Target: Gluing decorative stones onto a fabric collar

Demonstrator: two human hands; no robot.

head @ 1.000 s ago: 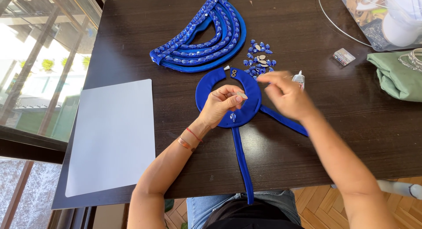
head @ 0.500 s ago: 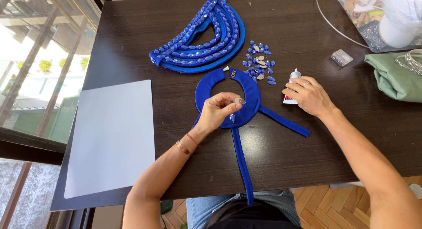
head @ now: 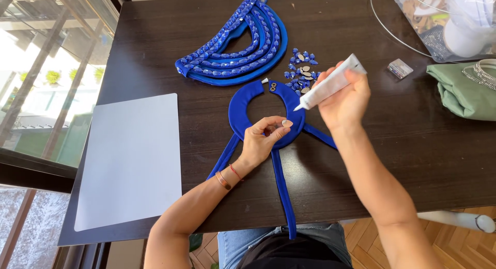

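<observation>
A blue fabric collar ring (head: 243,106) with long blue straps (head: 281,191) lies on the dark table (head: 372,160). My left hand (head: 263,140) rests on the ring's lower part and pinches a small pale gem (head: 285,123) between its fingertips. My right hand (head: 343,98) holds a white glue tube (head: 330,83) tilted, its nozzle pointing down-left toward that gem, a short way above the ring. A pile of blue and pale gems (head: 301,72) lies just beyond the ring.
A finished blue beaded bib necklace (head: 237,47) lies at the back. A white sheet (head: 129,155) covers the table's left side. At the right are a green cloth (head: 462,90), a small clear box (head: 400,68) and a clear bag (head: 439,21). A window is at left.
My right hand left the ring, picked up the glue tube from the table to the right, and raised it toward the gem. My left hand stayed on the ring.
</observation>
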